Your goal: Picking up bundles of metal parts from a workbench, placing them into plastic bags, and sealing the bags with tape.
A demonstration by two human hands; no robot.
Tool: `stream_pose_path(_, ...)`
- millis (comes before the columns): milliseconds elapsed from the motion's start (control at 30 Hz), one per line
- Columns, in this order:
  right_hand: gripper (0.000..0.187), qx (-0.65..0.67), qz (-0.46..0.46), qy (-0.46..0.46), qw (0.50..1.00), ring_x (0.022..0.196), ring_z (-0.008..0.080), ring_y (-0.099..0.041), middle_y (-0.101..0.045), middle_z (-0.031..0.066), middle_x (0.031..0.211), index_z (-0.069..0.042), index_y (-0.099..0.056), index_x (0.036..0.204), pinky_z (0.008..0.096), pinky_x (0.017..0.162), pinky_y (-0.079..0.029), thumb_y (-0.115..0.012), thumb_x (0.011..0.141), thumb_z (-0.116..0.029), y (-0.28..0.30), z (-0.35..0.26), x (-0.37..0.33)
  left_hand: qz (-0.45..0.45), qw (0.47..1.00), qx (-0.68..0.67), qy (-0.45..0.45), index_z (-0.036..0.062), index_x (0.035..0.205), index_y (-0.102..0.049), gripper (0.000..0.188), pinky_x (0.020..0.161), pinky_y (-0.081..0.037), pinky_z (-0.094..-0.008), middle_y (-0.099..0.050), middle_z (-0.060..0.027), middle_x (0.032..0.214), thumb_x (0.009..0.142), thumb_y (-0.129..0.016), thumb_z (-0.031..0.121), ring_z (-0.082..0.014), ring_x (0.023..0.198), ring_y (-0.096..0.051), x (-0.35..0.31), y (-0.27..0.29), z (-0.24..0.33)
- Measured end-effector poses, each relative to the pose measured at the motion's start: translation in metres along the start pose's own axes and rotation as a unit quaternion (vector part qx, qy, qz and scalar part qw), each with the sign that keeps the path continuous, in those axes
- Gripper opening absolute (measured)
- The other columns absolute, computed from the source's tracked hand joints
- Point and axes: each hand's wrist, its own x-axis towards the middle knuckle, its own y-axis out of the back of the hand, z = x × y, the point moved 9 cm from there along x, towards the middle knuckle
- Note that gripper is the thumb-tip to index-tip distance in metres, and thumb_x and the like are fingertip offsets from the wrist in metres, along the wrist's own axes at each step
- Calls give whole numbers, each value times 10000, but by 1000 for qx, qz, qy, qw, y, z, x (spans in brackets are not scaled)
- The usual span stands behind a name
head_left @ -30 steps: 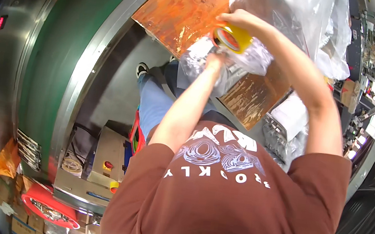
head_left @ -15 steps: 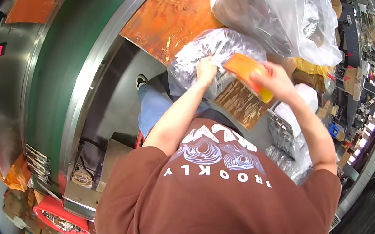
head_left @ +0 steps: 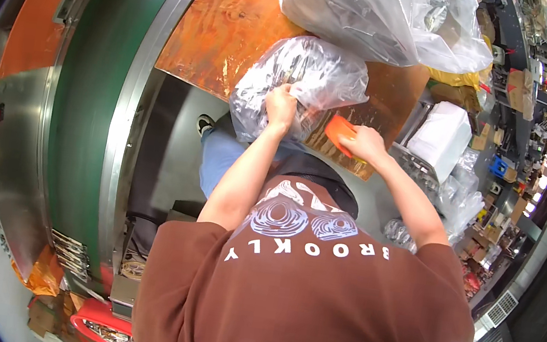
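A clear plastic bag [head_left: 270, 72], packed with shiny contents I cannot make out, rests near the front edge of the wooden table [head_left: 216, 30]. My left hand [head_left: 281, 108] is closed on the bag's near side, with the film bunched at the fingers. To its right, my right hand [head_left: 366, 145] grips an orange, block-like thing with a yellow edge [head_left: 340, 133]; its kind does not show. It is held low over the table's front edge, beside the bag, and my fingers cover part of it.
Behind the bag lies a larger translucent bag [head_left: 351, 14]. A green conveyor belt [head_left: 88, 124] with metal rails runs along the left. At the right stands a white wrapped stack [head_left: 440, 138] beside more clear bags [head_left: 459, 194]. A red basin [head_left: 101, 325] sits at the lower left.
My right hand has brought the orange thing down and toward me, off the bag's right side. My left hand keeps its grip on the bag. The whole view has shifted slightly.
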Motion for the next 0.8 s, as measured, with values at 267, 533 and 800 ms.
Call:
stream_pose_path(267,451,-173,-136,-180,959,783,285,-645,-646,198,822,7,-661,773,367,679,-506,-631,611,-413,-26,130,-52,58,994,60,-77,8,839,-652,206,658,-463,-396,-610,-221,745,734,-486,71,-361,736,-616,22,28,2)
stream_pose_path(533,455,300,-95,148,937,788,100,-551,-601,47,897,5,-579,1016,248,705,-446,-690,746,-344,124,-155,3,47,994,-7,99,98,865,-684,189,676,-461,-396,-616,-207,788,749,-555,171,-362,775,-614,-21,11,-18)
stream_pose_path(800,562,170,-106,99,975,677,169,-598,-637,116,800,29,-648,864,274,619,-470,-669,669,-497,17,-283,198,-49,911,-371,173,-58,932,-638,236,664,-426,-250,-642,-62,807,774,-585,108,-109,710,-549,-35,-54,-64)
